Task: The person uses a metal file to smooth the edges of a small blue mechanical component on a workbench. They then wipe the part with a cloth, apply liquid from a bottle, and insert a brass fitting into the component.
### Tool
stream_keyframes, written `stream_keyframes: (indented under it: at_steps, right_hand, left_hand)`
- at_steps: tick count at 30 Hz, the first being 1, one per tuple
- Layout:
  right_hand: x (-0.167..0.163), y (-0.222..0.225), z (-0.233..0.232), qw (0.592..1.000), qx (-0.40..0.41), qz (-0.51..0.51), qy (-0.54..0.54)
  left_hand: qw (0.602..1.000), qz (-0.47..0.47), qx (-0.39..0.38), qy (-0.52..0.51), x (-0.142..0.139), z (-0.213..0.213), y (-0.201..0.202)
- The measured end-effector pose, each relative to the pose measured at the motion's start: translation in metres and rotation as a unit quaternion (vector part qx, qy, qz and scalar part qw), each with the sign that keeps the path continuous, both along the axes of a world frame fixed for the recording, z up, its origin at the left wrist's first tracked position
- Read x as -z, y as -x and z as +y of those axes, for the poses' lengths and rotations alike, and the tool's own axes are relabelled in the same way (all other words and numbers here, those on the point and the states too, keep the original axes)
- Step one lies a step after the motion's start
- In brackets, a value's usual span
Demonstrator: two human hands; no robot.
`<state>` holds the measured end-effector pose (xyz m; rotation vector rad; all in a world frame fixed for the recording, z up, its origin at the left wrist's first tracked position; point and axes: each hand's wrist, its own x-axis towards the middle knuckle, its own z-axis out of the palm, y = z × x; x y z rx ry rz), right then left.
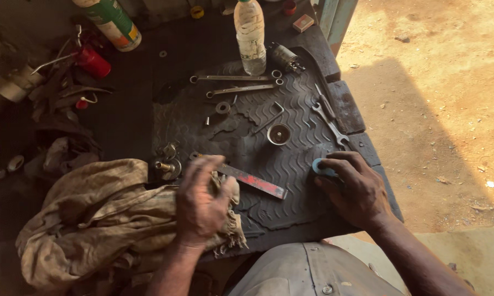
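Blue disc (322,167) under right hand (352,189) fingers, seemingly gripped, left hand (200,200) clutching dirty rag (104,219), rubber mat (291,159)

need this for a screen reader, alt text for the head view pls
A person's left hand grips a dirty tan rag while the right hand presses a small blue round object on a black ribbed mat strewn with wrenches.
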<state>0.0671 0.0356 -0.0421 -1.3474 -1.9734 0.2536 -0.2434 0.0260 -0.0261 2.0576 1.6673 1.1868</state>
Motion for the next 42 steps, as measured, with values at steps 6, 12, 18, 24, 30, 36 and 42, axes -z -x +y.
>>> stream_keyframes:
  at_steps: [6, 12, 18, 24, 30, 36, 42]
  right_hand:
    - [0.0, 0.009, 0.011, 1.0, 0.01, -0.014, 0.016]
    - [0.0, 0.015, 0.021, 0.999, -0.012, -0.044, 0.027]
    - [0.007, 0.008, 0.023, 0.999, -0.022, -0.035, 0.022]
    - [0.009, 0.001, 0.026, 1.0, -0.023, -0.01, -0.014]
    - [-0.004, 0.02, 0.035, 0.997, -0.017, -0.038, -0.066]
    - [-0.017, 0.019, 0.0, 0.951, -0.047, 0.246, 0.182]
    - [-0.004, 0.01, -0.018, 0.786, -0.089, 0.505, 0.345]
  left_hand:
    - [0.983, 0.074, -0.163, 0.037, -0.009, 0.034, 0.1]
    - [0.95, 0.145, -0.149, 0.232, -0.009, 0.094, 0.137]
    - [0.908, 0.223, -0.153, 0.321, -0.009, 0.114, 0.124]
    - [0.969, -0.012, -0.115, 0.218, -0.026, 0.09, 0.095]
    - [0.763, -0.548, 0.143, 0.311, -0.015, 0.045, -0.002]
    - [0.611, -0.667, 0.171, 0.39, 0.004, 0.023, -0.071]
    - [0.707, -0.574, 0.131, 0.392, 0.022, 0.015, -0.113]
